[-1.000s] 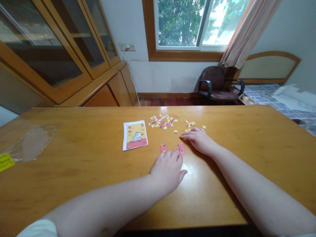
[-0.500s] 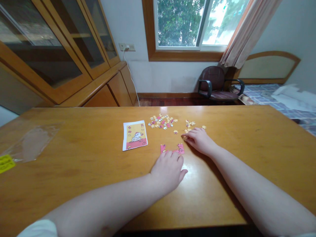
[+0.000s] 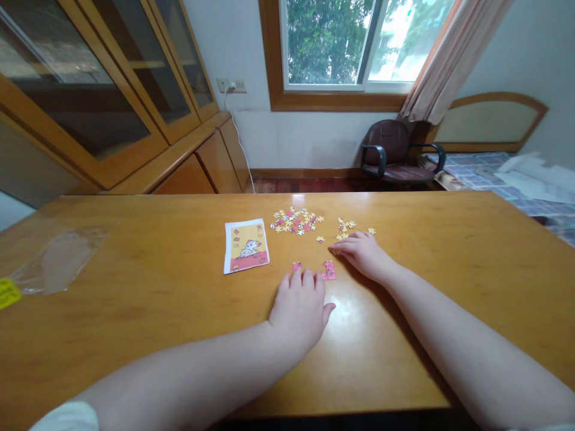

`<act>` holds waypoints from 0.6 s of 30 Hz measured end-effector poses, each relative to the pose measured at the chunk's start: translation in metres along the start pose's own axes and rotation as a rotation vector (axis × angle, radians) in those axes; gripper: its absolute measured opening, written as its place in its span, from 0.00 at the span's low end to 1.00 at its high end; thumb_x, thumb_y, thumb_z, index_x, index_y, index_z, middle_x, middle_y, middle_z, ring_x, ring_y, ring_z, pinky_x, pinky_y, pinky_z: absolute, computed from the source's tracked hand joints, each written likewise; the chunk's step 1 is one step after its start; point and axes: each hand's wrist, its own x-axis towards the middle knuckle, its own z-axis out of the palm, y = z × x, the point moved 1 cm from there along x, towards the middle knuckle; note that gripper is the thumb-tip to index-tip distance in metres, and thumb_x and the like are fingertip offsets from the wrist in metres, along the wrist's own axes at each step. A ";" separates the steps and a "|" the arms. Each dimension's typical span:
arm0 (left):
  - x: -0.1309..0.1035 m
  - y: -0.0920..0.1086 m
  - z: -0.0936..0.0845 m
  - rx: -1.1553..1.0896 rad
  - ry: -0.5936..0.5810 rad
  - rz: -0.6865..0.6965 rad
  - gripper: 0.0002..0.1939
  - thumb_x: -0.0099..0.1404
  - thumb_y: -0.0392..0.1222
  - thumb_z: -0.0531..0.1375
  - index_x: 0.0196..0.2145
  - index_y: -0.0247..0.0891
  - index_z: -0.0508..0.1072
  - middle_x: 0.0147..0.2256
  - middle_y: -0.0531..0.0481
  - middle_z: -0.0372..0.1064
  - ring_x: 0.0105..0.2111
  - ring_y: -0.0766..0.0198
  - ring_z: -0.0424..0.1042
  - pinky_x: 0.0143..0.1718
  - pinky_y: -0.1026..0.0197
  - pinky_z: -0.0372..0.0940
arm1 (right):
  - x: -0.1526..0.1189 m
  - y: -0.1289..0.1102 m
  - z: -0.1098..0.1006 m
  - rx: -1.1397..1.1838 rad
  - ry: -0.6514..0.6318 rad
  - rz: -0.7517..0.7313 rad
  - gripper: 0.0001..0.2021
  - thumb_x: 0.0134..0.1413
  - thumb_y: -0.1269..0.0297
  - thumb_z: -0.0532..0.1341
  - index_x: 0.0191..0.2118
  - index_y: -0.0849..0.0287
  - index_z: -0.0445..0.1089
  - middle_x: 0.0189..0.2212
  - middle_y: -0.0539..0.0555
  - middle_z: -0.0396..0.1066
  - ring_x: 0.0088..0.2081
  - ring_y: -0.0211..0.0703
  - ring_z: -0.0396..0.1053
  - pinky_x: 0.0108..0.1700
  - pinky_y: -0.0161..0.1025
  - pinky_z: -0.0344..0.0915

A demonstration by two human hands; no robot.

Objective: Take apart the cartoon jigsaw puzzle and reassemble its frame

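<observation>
My left hand [image 3: 300, 308] lies palm down with its fingers spread over the near side of a joined strip of pink jigsaw pieces [image 3: 330, 270]. Its fingers hide the middle of that strip. Bent at the fingers, my right hand [image 3: 363, 254] rests on the table just beyond, its fingertips together on a small yellowish puzzle piece that is mostly hidden. One loose puzzle piece [image 3: 320, 240] lies left of those fingertips. Several yellow pieces [image 3: 345, 225] sit just past the right hand. A larger pile of mixed pieces [image 3: 296, 221] lies farther back in the middle.
Left of the pile is a picture card [image 3: 247, 246] showing a white animal on yellow and pink. A clear plastic bag [image 3: 67, 260] with a yellow label lies on the left of the wooden table [image 3: 157, 335]. Beyond are a chair [image 3: 387, 149] and a glass-door cabinet [image 3: 148, 78].
My left hand has shifted slightly left over the pink strip, its fingers now more extended. My right hand has barely moved, its fingertips edging slightly left.
</observation>
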 end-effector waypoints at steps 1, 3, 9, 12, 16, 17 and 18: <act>-0.001 0.000 0.002 0.011 -0.015 -0.021 0.31 0.65 0.56 0.55 0.58 0.31 0.65 0.56 0.29 0.63 0.57 0.40 0.60 0.54 0.42 0.58 | 0.000 0.000 0.000 -0.004 0.002 0.000 0.11 0.62 0.63 0.56 0.43 0.48 0.76 0.42 0.51 0.77 0.41 0.45 0.68 0.45 0.47 0.55; -0.002 0.001 0.005 0.027 -0.049 -0.049 0.35 0.64 0.59 0.55 0.60 0.31 0.63 0.59 0.28 0.59 0.60 0.39 0.56 0.56 0.39 0.54 | 0.000 -0.002 0.000 -0.010 0.007 -0.003 0.10 0.62 0.61 0.57 0.43 0.48 0.76 0.40 0.52 0.78 0.40 0.45 0.67 0.45 0.46 0.55; -0.002 0.002 0.010 0.047 -0.080 -0.079 0.40 0.63 0.63 0.54 0.62 0.32 0.59 0.60 0.26 0.57 0.61 0.39 0.55 0.57 0.36 0.52 | -0.001 -0.006 0.003 -0.033 0.007 -0.035 0.12 0.64 0.60 0.54 0.47 0.49 0.74 0.42 0.54 0.76 0.42 0.46 0.67 0.45 0.46 0.55; -0.001 0.002 0.010 0.049 -0.100 -0.071 0.40 0.63 0.63 0.53 0.63 0.30 0.59 0.60 0.24 0.56 0.61 0.39 0.56 0.57 0.38 0.53 | 0.000 -0.006 0.007 -0.083 0.002 -0.043 0.13 0.64 0.60 0.54 0.47 0.50 0.74 0.42 0.55 0.75 0.42 0.47 0.66 0.45 0.46 0.55; 0.000 0.003 0.010 0.038 -0.080 -0.032 0.40 0.64 0.62 0.53 0.62 0.27 0.60 0.58 0.24 0.59 0.60 0.39 0.58 0.56 0.42 0.55 | 0.003 -0.008 0.008 -0.102 -0.017 -0.042 0.12 0.64 0.60 0.55 0.44 0.53 0.75 0.40 0.56 0.74 0.43 0.47 0.66 0.47 0.46 0.55; 0.000 0.004 0.009 0.035 -0.072 -0.021 0.40 0.64 0.62 0.52 0.61 0.27 0.61 0.58 0.24 0.60 0.59 0.40 0.59 0.56 0.43 0.56 | 0.003 -0.008 0.008 -0.093 -0.021 -0.037 0.12 0.63 0.60 0.55 0.43 0.53 0.75 0.39 0.56 0.74 0.43 0.47 0.66 0.47 0.46 0.55; 0.000 0.004 0.009 0.031 -0.066 -0.011 0.39 0.64 0.62 0.52 0.61 0.27 0.61 0.58 0.25 0.60 0.59 0.40 0.59 0.56 0.44 0.56 | 0.003 -0.009 0.007 -0.081 -0.024 -0.031 0.11 0.63 0.61 0.55 0.42 0.53 0.75 0.39 0.56 0.74 0.42 0.47 0.66 0.47 0.46 0.55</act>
